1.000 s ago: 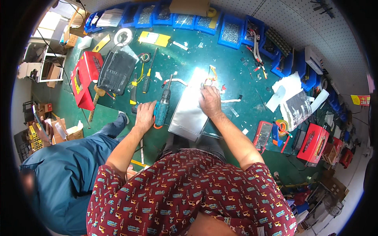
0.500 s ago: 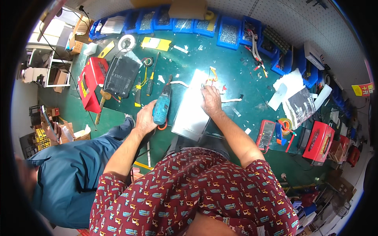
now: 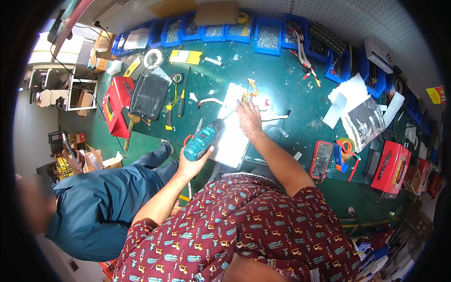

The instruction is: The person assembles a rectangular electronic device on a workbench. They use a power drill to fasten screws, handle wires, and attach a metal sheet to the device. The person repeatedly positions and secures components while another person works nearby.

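A teal cordless drill (image 3: 202, 142) is gripped in my left hand (image 3: 193, 164), its nose pointing up and right over a shiny metal case (image 3: 229, 149). The case lies at the table's near edge, glaring with light. At its far end rests my right hand (image 3: 250, 118), fingers bent and pressed together against the case; what they pinch, if anything, is hidden. Orange and yellow wires (image 3: 252, 89) stick up just beyond those fingertips. White cables come out on both sides, the left cable (image 3: 211, 100) and the right cable (image 3: 276, 117).
Left lie a red metal cover (image 3: 116, 105), a black pouch (image 3: 149, 96), a screwdriver (image 3: 182, 107) and a knife (image 3: 169, 117). Blue bins (image 3: 268, 36) of screws line the back. Right are a red multimeter (image 3: 322, 159) and a red box (image 3: 391, 169). Another person (image 3: 101, 202) is at left.
My left hand has brought the drill rightward, from beside the metal case to over it, its nose now near my right fingers. My right hand stays at the case's far end.
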Motion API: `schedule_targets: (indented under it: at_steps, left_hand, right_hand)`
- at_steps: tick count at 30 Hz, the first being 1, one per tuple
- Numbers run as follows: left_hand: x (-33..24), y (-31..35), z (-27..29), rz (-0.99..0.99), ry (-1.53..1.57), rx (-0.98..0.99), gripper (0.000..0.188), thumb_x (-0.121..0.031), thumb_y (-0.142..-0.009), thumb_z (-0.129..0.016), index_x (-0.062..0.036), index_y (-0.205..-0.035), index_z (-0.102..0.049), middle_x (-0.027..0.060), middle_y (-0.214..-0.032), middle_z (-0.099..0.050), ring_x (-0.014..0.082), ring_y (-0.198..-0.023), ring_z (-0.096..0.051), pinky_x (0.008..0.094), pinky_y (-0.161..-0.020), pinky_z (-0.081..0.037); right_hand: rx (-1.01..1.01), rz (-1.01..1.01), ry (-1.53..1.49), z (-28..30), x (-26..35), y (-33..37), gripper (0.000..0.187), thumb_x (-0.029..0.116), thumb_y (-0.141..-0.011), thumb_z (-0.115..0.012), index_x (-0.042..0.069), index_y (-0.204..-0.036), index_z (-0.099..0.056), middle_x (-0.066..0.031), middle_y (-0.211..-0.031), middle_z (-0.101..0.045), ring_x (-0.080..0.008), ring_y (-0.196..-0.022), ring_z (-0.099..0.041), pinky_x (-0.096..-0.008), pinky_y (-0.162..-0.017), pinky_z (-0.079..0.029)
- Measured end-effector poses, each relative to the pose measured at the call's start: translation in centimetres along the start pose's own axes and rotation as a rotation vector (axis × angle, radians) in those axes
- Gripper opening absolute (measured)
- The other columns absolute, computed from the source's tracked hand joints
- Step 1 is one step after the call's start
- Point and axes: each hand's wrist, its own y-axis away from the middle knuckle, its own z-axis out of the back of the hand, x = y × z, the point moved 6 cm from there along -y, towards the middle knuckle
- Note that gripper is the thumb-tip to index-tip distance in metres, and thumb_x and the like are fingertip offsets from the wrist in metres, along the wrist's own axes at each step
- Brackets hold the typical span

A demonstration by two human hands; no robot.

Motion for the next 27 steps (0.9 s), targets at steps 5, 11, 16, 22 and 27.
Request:
schedule_targets:
  at_steps: [5,11,16,22,27]
  left_hand:
    - [-0.4,-0.9,-0.5,-0.011,-0.103,0.011,0.037,-0.028,-0.087,-0.082,-0.0038,-0.113,-0.073,0.0143,-0.101,-0.077,0.0250,-0.094,-0.075,0.0359,-0.087,-0.057]
    - [-3.4,-2.4,0.3,0.037,-0.393,0.121,0.043,-0.032,-0.084,-0.078,-0.0049,-0.116,-0.070,0.0226,-0.099,-0.075,0.0408,-0.099,-0.072,0.0461,-0.088,-0.057]
    - [-4.1,-3.6,0.6,0.133,-0.619,0.179,0.039,-0.032,-0.085,-0.080,-0.0064,-0.112,-0.069,0.0198,-0.094,-0.075,0.0389,-0.093,-0.074,0.0441,-0.080,-0.058]
    - [-4.1,-3.2,-0.1,0.111,-0.636,0.151,0.041,-0.035,-0.085,-0.080,-0.0068,-0.113,-0.069,0.0199,-0.093,-0.076,0.0383,-0.090,-0.074,0.0451,-0.080,-0.059]
    - [-3.7,-3.0,-0.5,0.096,-0.604,0.138,0.040,-0.035,-0.086,-0.079,-0.0071,-0.113,-0.069,0.0195,-0.095,-0.076,0.0380,-0.093,-0.074,0.0448,-0.081,-0.059]
  right_hand:
    - [0.032,0.001,0.004,0.0,-0.1,0.0,0.014,0.019,-0.092,-0.064,0.006,-0.096,-0.068,-0.0097,-0.104,-0.061,-0.0283,-0.105,-0.057,-0.0435,-0.089,-0.043]
    - [0.094,-0.025,0.001,-0.3,-0.3,0.0,0.015,0.019,-0.091,-0.064,0.006,-0.098,-0.067,-0.0098,-0.106,-0.061,-0.0280,-0.107,-0.056,-0.0430,-0.091,-0.042]
    - [0.066,-0.008,0.011,0.0,0.1,-0.1,0.015,0.020,-0.091,-0.065,0.007,-0.098,-0.067,-0.0102,-0.105,-0.060,-0.0282,-0.106,-0.056,-0.0434,-0.091,-0.041]
    - [0.091,-0.012,0.039,-0.1,0.2,0.0,0.015,0.020,-0.091,-0.064,0.007,-0.098,-0.067,-0.0104,-0.104,-0.060,-0.0280,-0.105,-0.056,-0.0431,-0.090,-0.040]
    - [0.091,-0.016,0.041,-0.2,0.1,-0.1,0.014,0.019,-0.092,-0.063,0.006,-0.098,-0.066,-0.0106,-0.103,-0.060,-0.0281,-0.105,-0.056,-0.0431,-0.090,-0.040]
